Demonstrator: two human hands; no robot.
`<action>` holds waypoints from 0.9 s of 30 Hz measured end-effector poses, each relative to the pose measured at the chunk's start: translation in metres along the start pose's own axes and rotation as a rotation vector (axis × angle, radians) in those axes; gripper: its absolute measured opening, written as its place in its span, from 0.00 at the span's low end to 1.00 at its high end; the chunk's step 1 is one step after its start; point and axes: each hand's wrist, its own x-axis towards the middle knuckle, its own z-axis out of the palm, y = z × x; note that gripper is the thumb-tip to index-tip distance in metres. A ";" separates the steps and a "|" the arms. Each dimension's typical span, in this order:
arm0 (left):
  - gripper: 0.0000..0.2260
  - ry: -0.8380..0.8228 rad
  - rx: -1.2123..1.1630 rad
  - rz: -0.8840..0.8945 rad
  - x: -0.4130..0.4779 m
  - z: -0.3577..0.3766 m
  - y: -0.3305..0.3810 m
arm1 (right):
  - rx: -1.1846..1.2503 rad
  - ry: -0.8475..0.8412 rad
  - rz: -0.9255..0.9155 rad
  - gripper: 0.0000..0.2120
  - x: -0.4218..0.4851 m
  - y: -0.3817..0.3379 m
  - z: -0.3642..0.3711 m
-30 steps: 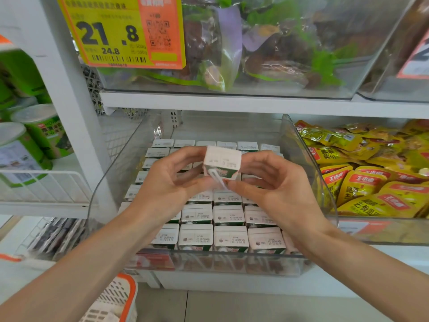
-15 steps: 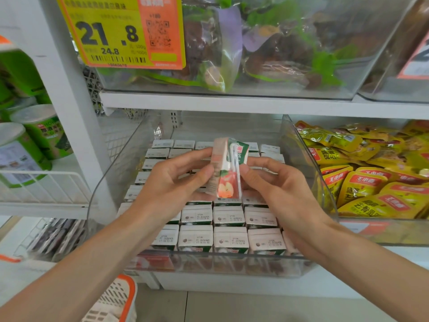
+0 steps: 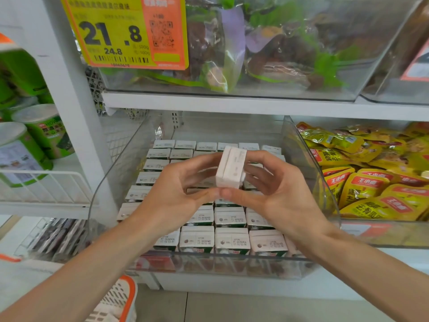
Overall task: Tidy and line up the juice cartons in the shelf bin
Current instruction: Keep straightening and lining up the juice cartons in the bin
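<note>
A small white juice carton (image 3: 229, 168) is held above the clear shelf bin (image 3: 209, 266), a plain white end face turned toward me. My left hand (image 3: 176, 194) grips it from the left with thumb below and fingers behind. My right hand (image 3: 276, 191) grips it from the right, thumb under its lower edge. Both thumbs nearly meet beneath it. Below, several rows of upright juice cartons (image 3: 231, 238) fill the bin, white tops with printed date codes showing. My hands hide the middle rows.
A neighbouring clear bin (image 3: 308, 163) on the right holds yellow snack packets (image 3: 366, 189). The shelf above (image 3: 232, 104) carries a bin of bagged goods with a yellow price tag (image 3: 123, 31). Green canisters (image 3: 44, 131) stand at left. A white-orange basket (image 3: 118, 300) sits below.
The carton has been turned between both hands: it first showed its top, then its printed side with the straw, and now a plain white face. Both hands stay above the bin.
</note>
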 end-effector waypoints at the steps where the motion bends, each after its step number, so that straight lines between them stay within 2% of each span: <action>1: 0.27 0.015 0.020 0.025 0.000 0.000 0.000 | -0.030 0.003 -0.046 0.28 0.000 0.001 0.000; 6: 0.29 0.060 0.054 0.110 0.000 0.000 -0.001 | -0.090 0.017 -0.203 0.28 0.000 0.002 0.003; 10: 0.28 0.064 0.072 0.103 -0.001 0.000 0.000 | -0.140 0.022 -0.186 0.28 0.000 0.000 0.004; 13: 0.27 0.019 0.056 0.051 -0.002 0.001 0.001 | -0.108 0.079 -0.049 0.27 0.000 -0.005 0.003; 15: 0.28 -0.013 0.009 0.017 -0.003 0.003 0.003 | 0.016 0.115 0.113 0.27 0.000 -0.008 0.003; 18: 0.22 -0.054 -0.037 0.001 -0.005 0.005 0.005 | 0.281 0.096 0.340 0.24 0.003 -0.011 0.004; 20: 0.19 -0.095 -0.011 -0.009 -0.006 0.006 0.009 | 0.441 0.096 0.426 0.21 0.006 -0.014 0.002; 23: 0.22 -0.133 0.008 0.006 -0.006 0.008 0.007 | 0.532 0.104 0.534 0.18 0.008 -0.019 0.002; 27: 0.22 -0.088 0.073 0.069 -0.004 0.011 0.003 | 0.534 0.063 0.601 0.24 0.010 -0.019 0.001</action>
